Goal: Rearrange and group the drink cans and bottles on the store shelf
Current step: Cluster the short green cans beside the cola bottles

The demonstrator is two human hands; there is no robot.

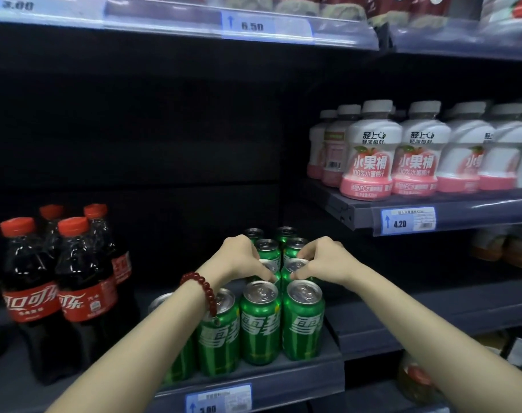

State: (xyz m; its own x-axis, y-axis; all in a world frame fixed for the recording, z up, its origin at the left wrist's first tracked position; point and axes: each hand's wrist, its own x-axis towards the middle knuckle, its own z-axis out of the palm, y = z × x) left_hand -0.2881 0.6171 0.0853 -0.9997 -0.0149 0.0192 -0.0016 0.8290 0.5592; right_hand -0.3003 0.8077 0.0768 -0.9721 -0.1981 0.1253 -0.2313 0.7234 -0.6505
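Several green Sprite cans [261,323] stand in rows at the right end of the lower shelf [298,380]. My left hand [241,257], with a red bead bracelet at the wrist, grips the top of the second can in the left of the two long rows [272,267]. My right hand [322,260] grips the top of the can beside it [295,266]. More green cans [267,248] run back behind both hands. Several Coca-Cola bottles [74,293] with red caps stand at the left of the same shelf.
White and pink peach juice bottles [370,156] fill a higher shelf at the right, above a 4.20 price tag [407,220]. The dark upper part of the bay behind the cans holds nothing. Blurred goods sit on the top shelf and lower right shelves.
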